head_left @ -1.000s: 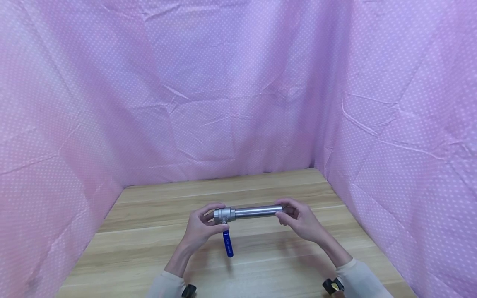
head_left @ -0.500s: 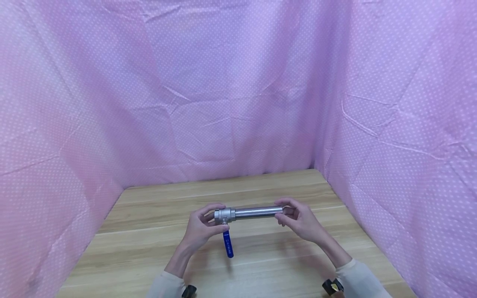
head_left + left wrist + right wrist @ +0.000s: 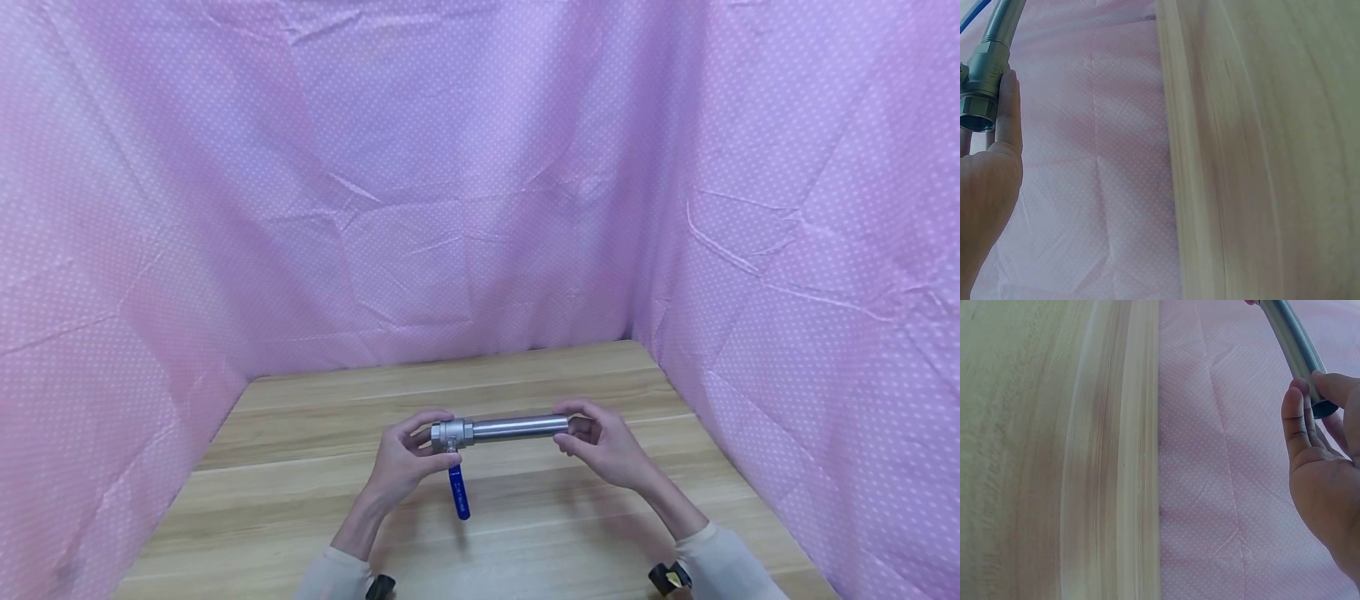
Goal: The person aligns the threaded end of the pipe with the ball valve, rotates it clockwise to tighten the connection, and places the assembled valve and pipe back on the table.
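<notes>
A steel pipe (image 3: pixel 517 427) is screwed into a silver ball valve (image 3: pixel 450 433) whose blue lever handle (image 3: pixel 457 492) hangs down toward me. My left hand (image 3: pixel 408 454) grips the valve body, held above the wooden table (image 3: pixel 300 500). My right hand (image 3: pixel 600 446) pinches the pipe's far right end with curled fingers. In the left wrist view the valve (image 3: pixel 982 78) rests against my thumb (image 3: pixel 1007 109). The right wrist view shows the pipe (image 3: pixel 1294 340) running up from my fingertips (image 3: pixel 1294 419).
Pink dotted cloth (image 3: pixel 480 183) walls the table at the back and on both sides. The wood surface spreads in front of and behind the hands. Black wrist camera mounts (image 3: pixel 670 575) sit on both cream sleeves.
</notes>
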`<action>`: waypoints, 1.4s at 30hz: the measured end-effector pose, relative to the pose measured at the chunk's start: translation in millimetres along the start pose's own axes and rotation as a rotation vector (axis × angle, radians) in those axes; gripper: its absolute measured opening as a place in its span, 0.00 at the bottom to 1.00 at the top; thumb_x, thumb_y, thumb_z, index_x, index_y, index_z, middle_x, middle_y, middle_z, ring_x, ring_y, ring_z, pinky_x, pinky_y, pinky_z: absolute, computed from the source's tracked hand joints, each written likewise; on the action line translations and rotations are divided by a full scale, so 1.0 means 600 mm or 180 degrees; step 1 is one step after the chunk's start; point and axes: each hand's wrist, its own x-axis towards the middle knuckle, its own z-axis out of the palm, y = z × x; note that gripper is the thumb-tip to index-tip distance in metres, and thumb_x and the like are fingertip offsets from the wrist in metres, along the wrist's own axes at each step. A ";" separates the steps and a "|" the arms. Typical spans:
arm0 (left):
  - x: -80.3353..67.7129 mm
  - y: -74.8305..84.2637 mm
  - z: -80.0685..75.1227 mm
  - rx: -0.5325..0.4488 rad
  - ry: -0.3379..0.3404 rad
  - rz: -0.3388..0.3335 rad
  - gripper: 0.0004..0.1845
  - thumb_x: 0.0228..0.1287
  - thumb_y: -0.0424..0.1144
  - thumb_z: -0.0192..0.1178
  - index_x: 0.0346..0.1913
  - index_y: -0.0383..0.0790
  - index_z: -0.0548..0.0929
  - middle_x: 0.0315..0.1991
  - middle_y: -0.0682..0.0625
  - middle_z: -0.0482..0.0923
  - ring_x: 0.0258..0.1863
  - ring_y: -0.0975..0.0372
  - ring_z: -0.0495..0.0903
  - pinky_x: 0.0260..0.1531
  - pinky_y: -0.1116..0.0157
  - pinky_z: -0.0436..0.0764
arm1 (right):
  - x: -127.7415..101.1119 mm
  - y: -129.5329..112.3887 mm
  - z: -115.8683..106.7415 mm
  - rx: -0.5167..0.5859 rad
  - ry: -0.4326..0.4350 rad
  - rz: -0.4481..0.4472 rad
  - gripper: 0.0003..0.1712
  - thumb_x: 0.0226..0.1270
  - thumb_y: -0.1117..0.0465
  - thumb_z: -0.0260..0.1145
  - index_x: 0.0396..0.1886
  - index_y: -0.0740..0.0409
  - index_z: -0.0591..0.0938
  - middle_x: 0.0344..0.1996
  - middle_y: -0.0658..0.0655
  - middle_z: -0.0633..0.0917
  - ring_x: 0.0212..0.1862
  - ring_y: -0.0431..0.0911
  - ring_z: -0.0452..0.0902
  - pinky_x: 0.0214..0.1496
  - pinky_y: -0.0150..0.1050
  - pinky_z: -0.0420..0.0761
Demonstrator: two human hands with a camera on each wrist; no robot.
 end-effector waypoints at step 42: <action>0.001 -0.003 0.000 -0.0086 0.0006 -0.0033 0.36 0.56 0.24 0.84 0.69 0.34 0.85 0.73 0.34 0.77 0.63 0.59 0.90 0.63 0.58 0.95 | -0.003 0.002 0.001 -0.0048 0.0023 0.0003 0.20 0.74 0.75 0.74 0.63 0.70 0.83 0.33 0.68 0.90 0.34 0.40 0.90 0.34 0.33 0.93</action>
